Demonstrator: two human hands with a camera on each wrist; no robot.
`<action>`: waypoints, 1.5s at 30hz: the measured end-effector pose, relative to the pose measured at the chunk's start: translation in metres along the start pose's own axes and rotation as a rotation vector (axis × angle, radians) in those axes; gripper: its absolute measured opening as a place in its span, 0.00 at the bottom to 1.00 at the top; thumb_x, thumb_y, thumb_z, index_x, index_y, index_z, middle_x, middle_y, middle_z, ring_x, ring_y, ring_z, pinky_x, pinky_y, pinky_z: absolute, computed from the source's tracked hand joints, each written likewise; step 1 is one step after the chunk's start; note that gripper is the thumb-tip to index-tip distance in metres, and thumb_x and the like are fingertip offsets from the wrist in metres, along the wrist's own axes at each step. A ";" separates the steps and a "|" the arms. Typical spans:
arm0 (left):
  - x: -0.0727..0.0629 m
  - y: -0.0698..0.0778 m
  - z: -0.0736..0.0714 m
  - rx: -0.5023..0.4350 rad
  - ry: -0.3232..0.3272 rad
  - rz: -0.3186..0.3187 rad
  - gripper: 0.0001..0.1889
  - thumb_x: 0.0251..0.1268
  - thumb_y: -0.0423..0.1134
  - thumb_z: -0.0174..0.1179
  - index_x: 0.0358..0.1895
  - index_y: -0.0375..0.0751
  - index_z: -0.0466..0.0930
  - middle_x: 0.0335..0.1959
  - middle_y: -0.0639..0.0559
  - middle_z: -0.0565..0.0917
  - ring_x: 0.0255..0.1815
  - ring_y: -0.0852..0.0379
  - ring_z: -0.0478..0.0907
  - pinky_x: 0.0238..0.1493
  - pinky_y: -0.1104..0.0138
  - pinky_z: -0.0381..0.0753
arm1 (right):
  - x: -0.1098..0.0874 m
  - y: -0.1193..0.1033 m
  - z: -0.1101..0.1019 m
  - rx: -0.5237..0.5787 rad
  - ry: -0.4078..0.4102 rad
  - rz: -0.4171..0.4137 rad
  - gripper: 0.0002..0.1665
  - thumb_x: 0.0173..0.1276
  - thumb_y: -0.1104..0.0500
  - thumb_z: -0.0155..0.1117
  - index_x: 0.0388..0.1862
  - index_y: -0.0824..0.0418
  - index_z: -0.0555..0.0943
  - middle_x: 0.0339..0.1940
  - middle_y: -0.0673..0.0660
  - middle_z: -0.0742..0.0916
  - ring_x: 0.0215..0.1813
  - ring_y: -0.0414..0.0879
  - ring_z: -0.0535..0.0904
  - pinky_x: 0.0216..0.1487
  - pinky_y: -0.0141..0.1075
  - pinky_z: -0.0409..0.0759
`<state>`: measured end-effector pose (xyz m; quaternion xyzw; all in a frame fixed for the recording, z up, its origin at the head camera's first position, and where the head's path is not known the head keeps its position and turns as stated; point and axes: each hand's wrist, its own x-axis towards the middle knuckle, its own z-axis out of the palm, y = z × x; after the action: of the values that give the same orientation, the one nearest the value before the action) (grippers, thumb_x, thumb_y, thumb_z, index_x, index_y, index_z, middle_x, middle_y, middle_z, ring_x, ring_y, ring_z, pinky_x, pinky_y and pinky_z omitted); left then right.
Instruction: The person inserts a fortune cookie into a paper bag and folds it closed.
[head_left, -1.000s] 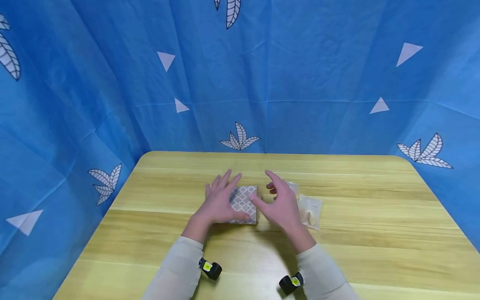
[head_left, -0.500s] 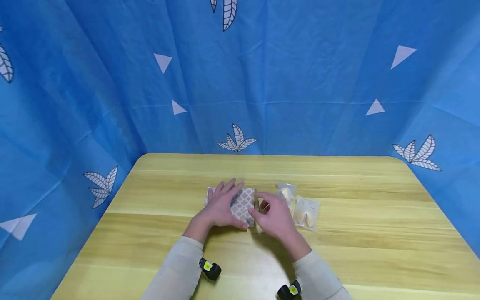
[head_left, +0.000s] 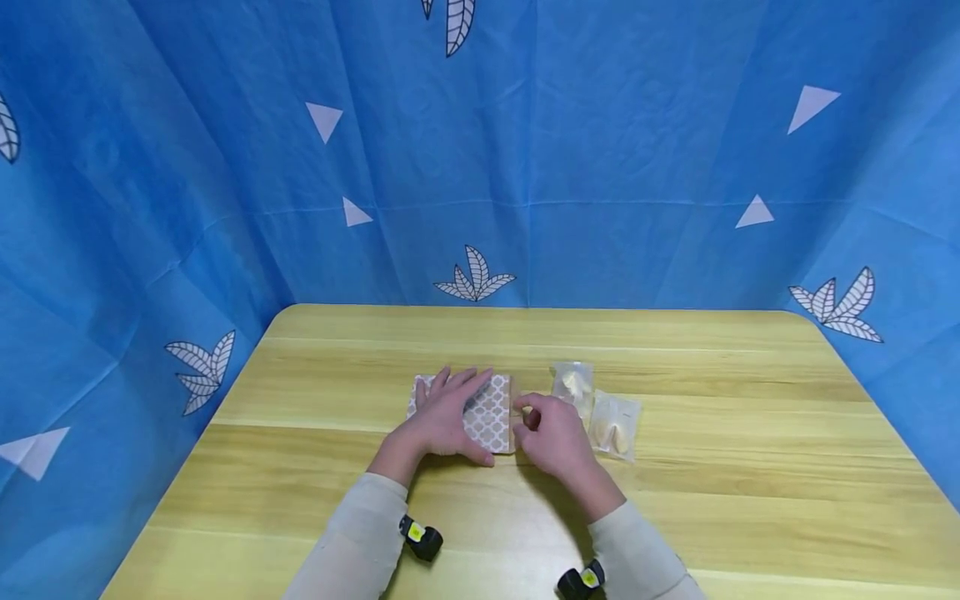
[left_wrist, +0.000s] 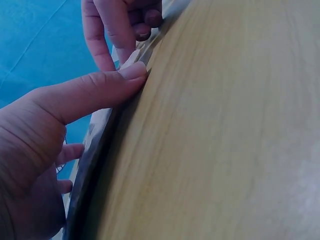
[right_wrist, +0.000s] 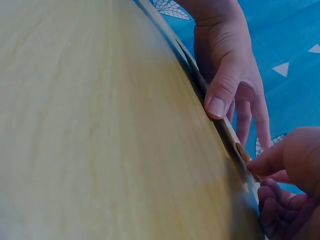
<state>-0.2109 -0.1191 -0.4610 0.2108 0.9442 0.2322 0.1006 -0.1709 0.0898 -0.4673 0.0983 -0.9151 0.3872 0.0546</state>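
A flat cardboard box (head_left: 491, 417) with a grey-and-white lattice pattern lies on the table, a brown strip along its right end. My left hand (head_left: 442, 421) spans the box from above and holds it, thumb on the near edge, fingers reaching toward the far edge. At the brown end my right hand (head_left: 553, 433) pinches with thumb and index finger. In the right wrist view, a curved brown cardboard flap (right_wrist: 242, 151) shows beside the right thumb. The left wrist view shows the left thumb (left_wrist: 107, 87) along the box's near side. Part of the box is hidden under the left hand.
Two small clear plastic bags (head_left: 617, 427) with pale contents lie just right of the right hand; the farther bag (head_left: 573, 385) is partly behind it. The wooden table (head_left: 720, 467) ends at the back before a blue curtain (head_left: 630, 150).
My right hand has come left and down to the box's right end, its fingers closing there. More of the brown strip shows. The left hand has settled lower over the box.
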 end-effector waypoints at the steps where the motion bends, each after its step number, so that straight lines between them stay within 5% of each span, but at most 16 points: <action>1: 0.000 0.000 0.000 0.002 0.003 0.003 0.68 0.27 0.67 0.80 0.80 0.65 0.51 0.78 0.53 0.57 0.78 0.36 0.40 0.69 0.35 0.26 | 0.000 0.000 0.000 -0.005 -0.002 0.001 0.18 0.56 0.67 0.69 0.48 0.63 0.87 0.22 0.46 0.78 0.26 0.41 0.72 0.32 0.39 0.75; 23: -0.003 -0.002 0.001 -0.093 0.106 0.055 0.68 0.23 0.65 0.82 0.79 0.66 0.55 0.73 0.55 0.63 0.76 0.45 0.47 0.70 0.36 0.29 | 0.004 0.000 0.003 -0.010 -0.005 0.061 0.06 0.58 0.58 0.73 0.36 0.53 0.88 0.21 0.44 0.79 0.25 0.41 0.73 0.28 0.38 0.73; 35: -0.008 -0.001 0.001 -0.096 0.101 0.054 0.69 0.22 0.65 0.82 0.80 0.62 0.55 0.74 0.55 0.63 0.76 0.42 0.48 0.69 0.34 0.28 | 0.005 0.006 0.003 0.039 -0.053 -0.092 0.15 0.56 0.59 0.74 0.44 0.50 0.90 0.30 0.49 0.79 0.35 0.45 0.72 0.33 0.40 0.75; 45: -0.007 -0.001 0.002 -0.088 0.069 0.063 0.68 0.24 0.65 0.81 0.80 0.62 0.55 0.75 0.54 0.62 0.76 0.44 0.49 0.70 0.36 0.32 | 0.005 0.006 0.001 0.115 -0.114 -0.124 0.15 0.56 0.61 0.75 0.45 0.52 0.89 0.39 0.56 0.73 0.39 0.47 0.68 0.34 0.39 0.73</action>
<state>-0.2043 -0.1224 -0.4630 0.2274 0.9289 0.2837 0.0697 -0.1776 0.0923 -0.4715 0.1798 -0.8852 0.4286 0.0206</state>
